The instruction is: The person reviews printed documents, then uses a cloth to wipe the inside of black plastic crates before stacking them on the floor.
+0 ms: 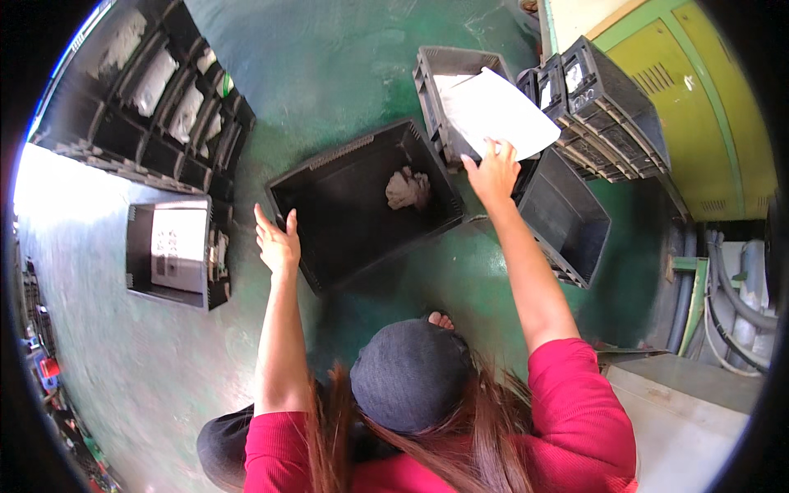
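In front of me a large black plastic crate (329, 255) sits at an angle on the floor. Inside it, toward the right end, lies a crumpled greyish bundle (407, 189), cloth or plastic film, I cannot tell which. My left hand (278, 240) is at the crate's left side, fingers apart and holding nothing. Over to the right, my right hand (495, 171) has its fingers on the near edge of a white sheet (501, 107), thumb held away from them. That sheet slopes across a grey crate (429, 99) and hides most of what is inside.
Another black crate (567, 209) stands right of my right hand, below stacked crates (612, 115) beside a yellow-green cabinet (699, 115). On the left are a tall stack of black crates (107, 115) and a crate with a light panel (138, 246). Pipes (748, 279) run at far right.
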Demonstrator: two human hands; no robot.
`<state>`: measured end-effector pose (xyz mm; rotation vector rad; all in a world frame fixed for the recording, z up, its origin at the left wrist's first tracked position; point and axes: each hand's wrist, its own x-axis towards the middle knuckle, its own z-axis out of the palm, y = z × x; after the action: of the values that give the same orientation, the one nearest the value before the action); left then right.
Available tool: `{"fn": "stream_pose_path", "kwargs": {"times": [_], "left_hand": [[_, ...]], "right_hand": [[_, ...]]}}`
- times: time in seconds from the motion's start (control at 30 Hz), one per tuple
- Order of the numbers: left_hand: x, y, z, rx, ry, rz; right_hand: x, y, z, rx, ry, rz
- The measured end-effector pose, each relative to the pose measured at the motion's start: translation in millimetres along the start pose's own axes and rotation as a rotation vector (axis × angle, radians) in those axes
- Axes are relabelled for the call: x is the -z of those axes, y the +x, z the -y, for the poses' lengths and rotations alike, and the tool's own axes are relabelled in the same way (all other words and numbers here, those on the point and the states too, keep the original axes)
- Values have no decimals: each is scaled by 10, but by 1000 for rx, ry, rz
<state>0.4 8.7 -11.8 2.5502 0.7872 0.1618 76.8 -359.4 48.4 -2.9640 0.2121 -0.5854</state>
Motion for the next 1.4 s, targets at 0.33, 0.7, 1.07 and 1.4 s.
{"fn": "stream_pose_path", "kwargs": {"times": [0.33,0.7,1.07,1.4], "left_hand": [[708,832,-919,-366,-177,136],[1279,75,-2304,-628,-985,744],[1566,-34,-2222,-117,-1846,1561],[1453,121,-2298,-624,-850,1369]], "right_hand": [[1841,1494,-564,-2,618,52],[3495,1628,-210,-83,1816,308],[3360,272,729,485,722,1310],[3182,93,793,641,511,1252]]}}
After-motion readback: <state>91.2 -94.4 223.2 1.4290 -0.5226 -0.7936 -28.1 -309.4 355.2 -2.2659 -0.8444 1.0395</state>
